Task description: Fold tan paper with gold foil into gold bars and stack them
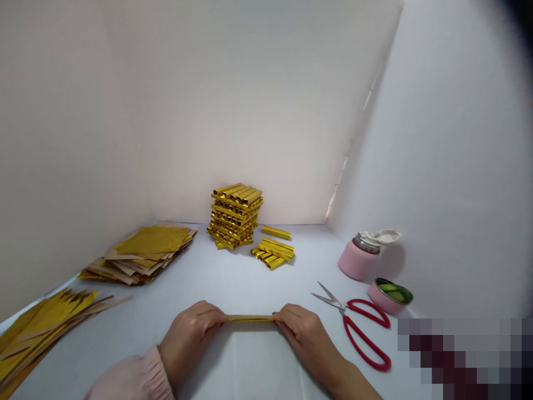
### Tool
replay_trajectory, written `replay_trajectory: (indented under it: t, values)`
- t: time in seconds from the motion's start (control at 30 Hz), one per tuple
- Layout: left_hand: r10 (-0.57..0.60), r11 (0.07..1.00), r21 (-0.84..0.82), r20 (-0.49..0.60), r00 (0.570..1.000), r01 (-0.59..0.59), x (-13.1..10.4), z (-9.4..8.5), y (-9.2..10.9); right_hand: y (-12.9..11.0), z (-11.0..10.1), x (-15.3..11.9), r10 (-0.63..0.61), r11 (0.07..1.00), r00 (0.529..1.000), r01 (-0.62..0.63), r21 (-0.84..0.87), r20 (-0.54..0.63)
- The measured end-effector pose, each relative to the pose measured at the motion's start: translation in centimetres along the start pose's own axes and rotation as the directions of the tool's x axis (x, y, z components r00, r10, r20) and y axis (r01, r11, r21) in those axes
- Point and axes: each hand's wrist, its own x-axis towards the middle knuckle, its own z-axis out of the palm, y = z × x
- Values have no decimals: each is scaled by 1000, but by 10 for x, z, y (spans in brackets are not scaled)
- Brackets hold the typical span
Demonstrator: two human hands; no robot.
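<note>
White surface [200, 283], smooth, matte, with pale walls behind and at the sides. Toward your left, a broad stack of square gold-and-tan sheets [150, 244], thin, papery, edges uneven; nearer you, a fanned batch of similar sheets [45, 330], creased. Far side, roughly centre: tower of gold tubes [235, 216], shiny foil look, squared open ends, layers crossed.

Your left hand [194, 333], pink gathered cuff [152, 378] behind it, and right hand [306, 339] are apart, fingers pinched on opposite ends of the narrow folded strip [250, 318]. Key relation: strip sits directly between your hands, long axis running left-right across your front; neither hand clearly nearer. Can't tell if it touches the surface.

Red-handled scissors [342, 309] lie right of your right hand, metal blades parted, pointing away and left. Beyond them, pink rounded container [358, 263], metal neck, pale flip lid open; just nearer, pink shallow cup [387, 301] with glossy green pieces inside. Small pile of gold tubes [272, 253] beside the tower, one lone tube [276, 232] just behind it. Strip itself: slim, flat, dull gold and tan, layered edge.
</note>
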Motion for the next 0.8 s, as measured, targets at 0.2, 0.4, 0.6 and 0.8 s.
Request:
replay_trajectory:
  t: [0.2,0.4,0.6,0.8]
  values:
    - [168,974,141,90,982,-180,-13,-1,-5,-5,6,-7,-141,981,989,145,-131,36]
    - [180,953,211,172,968,-215,-13,-10,7,-8,5,-12,-202,963,976,213,-167,80]
    - [164,954,214,213,963,-209,-15,-9,7,-11,5,-15,-210,954,974,222,-199,80]
    - [108,967,196,249,962,-160,-19,-7,6,-10,6,-15,-190,956,974,212,-205,121]
